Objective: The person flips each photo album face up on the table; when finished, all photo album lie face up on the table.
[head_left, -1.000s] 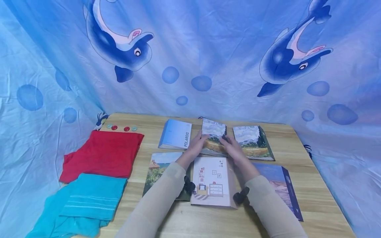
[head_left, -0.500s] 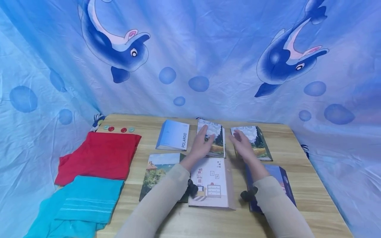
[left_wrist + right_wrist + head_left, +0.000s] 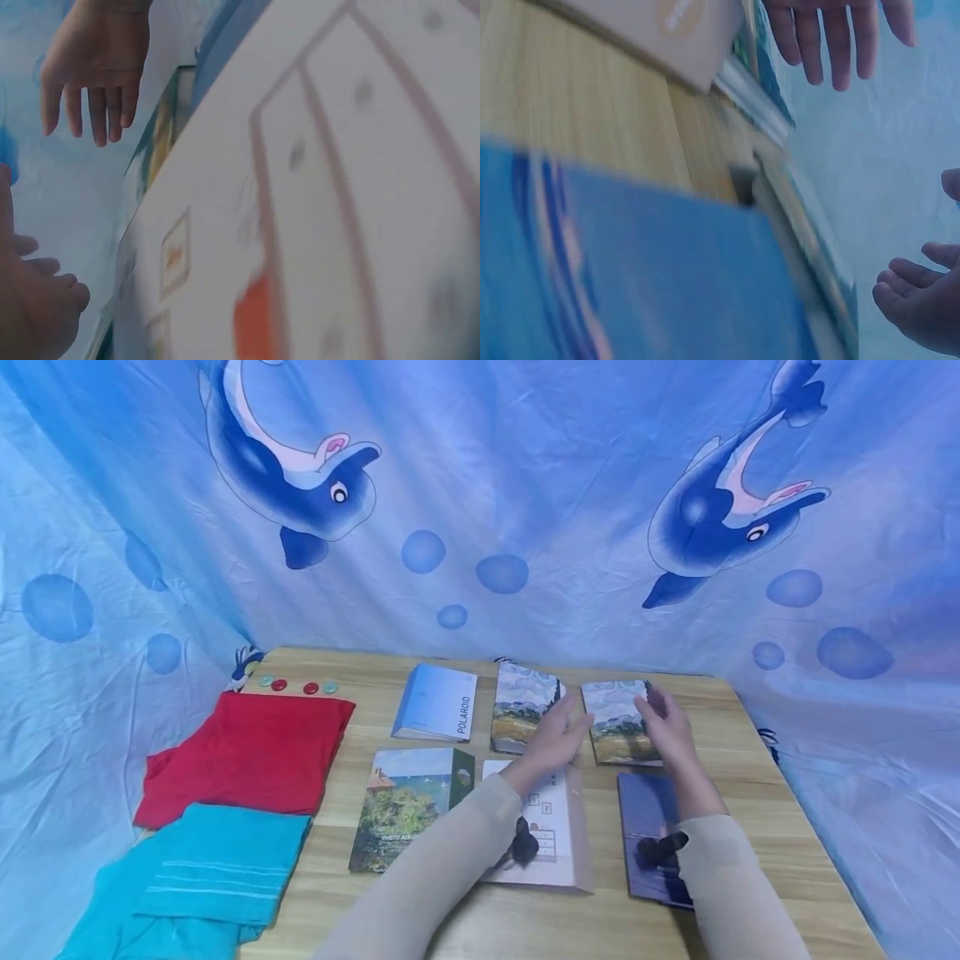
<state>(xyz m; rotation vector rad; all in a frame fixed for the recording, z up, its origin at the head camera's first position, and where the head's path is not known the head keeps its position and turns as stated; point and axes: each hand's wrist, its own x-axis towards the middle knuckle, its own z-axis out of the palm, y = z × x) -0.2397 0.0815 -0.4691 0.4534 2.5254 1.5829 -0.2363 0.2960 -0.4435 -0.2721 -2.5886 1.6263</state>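
Observation:
In the head view, two small photo albums with matching painted landscape covers lie at the table's back: the middle album [image 3: 519,697] and the right album [image 3: 611,714]. My left hand [image 3: 557,735], fingers extended, hovers between them and overlaps the middle album's right edge. My right hand [image 3: 669,727] is at the right album's right side, its thumb overlapping the cover. In the left wrist view, my left hand [image 3: 37,300] and right hand [image 3: 101,82] face each other with nothing between. Beneath my left forearm lies a white album [image 3: 555,864] with furniture drawings, partly covered.
A blue POLAROID album [image 3: 437,700] and a seaside-garden album [image 3: 405,802] lie left of centre. Under the right forearm is a navy album [image 3: 647,827]. Folded red cloth [image 3: 255,760] and turquoise cloth [image 3: 225,860] lie left, below several buttons [image 3: 311,688]. A dolphin curtain [image 3: 570,527] hangs behind.
Both hands have left the middle landscape album and moved right. My right hand now flanks the right landscape album; my left hand has followed into the gap between the two.

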